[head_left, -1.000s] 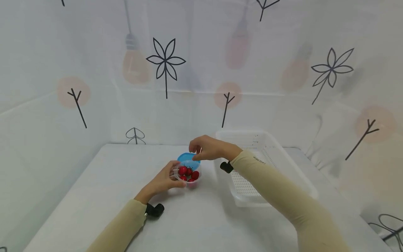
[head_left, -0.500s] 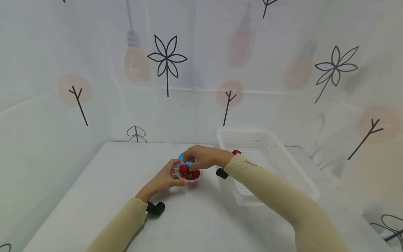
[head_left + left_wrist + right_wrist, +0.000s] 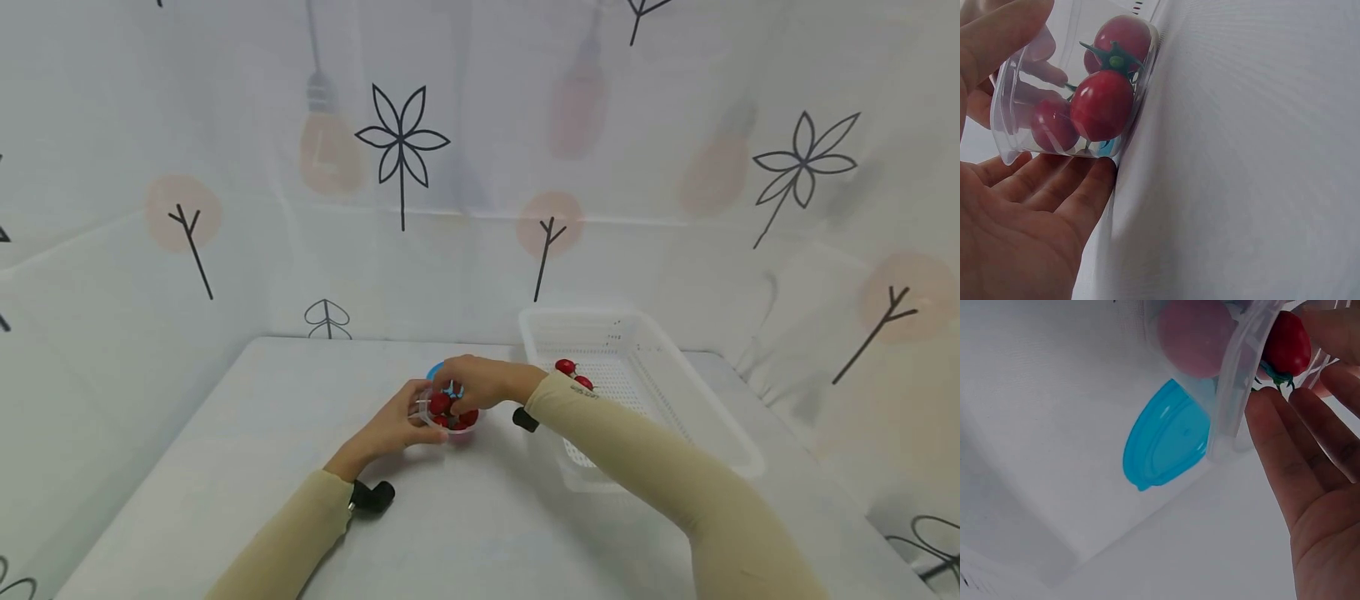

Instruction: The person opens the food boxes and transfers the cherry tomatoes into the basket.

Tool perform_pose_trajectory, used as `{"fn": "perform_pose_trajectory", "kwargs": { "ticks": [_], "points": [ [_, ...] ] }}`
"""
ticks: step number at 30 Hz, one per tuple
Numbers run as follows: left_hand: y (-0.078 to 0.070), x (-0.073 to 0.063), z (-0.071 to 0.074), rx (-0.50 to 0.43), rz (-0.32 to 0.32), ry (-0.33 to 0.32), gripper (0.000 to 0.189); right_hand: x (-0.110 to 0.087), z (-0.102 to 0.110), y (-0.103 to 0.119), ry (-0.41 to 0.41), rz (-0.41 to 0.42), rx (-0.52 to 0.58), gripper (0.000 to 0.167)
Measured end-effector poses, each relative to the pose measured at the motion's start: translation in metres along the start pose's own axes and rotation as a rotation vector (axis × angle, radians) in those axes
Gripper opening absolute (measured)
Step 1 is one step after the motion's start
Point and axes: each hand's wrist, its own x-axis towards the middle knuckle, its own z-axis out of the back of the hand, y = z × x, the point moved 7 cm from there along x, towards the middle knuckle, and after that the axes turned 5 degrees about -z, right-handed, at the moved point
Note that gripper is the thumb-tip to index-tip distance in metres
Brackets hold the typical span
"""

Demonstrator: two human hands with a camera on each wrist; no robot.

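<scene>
My left hand [image 3: 393, 427] holds a clear plastic tub [image 3: 1005, 122] on the table, thumb on one side and fingers on the other. Several red cherry tomatoes [image 3: 1102, 106] with green stems show through its wall. My right hand [image 3: 483, 382] reaches over the rim from the right. In the right wrist view, a cherry tomato [image 3: 1289, 345] at the tub's mouth sits between its thumb and fingertips, the fingertips right at the stem. Behind the tub lies a blue lid [image 3: 1166, 440], partly hidden by the right hand in the head view.
To the right stands a white perforated plastic basket [image 3: 701, 392]. Inside it lie a red tomato [image 3: 565, 367] and a second tomato [image 3: 584, 382], near the right forearm, which crosses over the basket. A patterned cloth wall [image 3: 450, 275] rises behind the white table [image 3: 450, 533].
My right hand has moved down and left from above the lid into the tub. The forearm's shift has uncovered two tomatoes in the basket. My left hand keeps its hold on the tub.
</scene>
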Motion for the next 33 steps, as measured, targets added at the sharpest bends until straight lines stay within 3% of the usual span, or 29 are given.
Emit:
{"fn": "perform_pose_trajectory", "kwargs": {
  "ticks": [10,17,22,33],
  "points": [
    [0.0,0.0,-0.001,-0.019,-0.001,0.013,0.087,0.004,-0.006,-0.001,0.04,-0.001,0.006,0.034],
    [0.0,0.001,-0.002,-0.02,-0.035,0.027,0.085,0.005,-0.009,-0.002,0.053,-0.01,-0.01,0.033],
    [0.0,0.001,-0.002,-0.008,-0.026,0.016,0.084,0.004,-0.009,-0.003,0.063,-0.031,0.005,0.028],
    [-0.001,-0.001,0.0,-0.003,-0.013,0.004,0.086,0.005,-0.015,-0.001,0.088,0.003,0.024,0.028]
  ]
}}
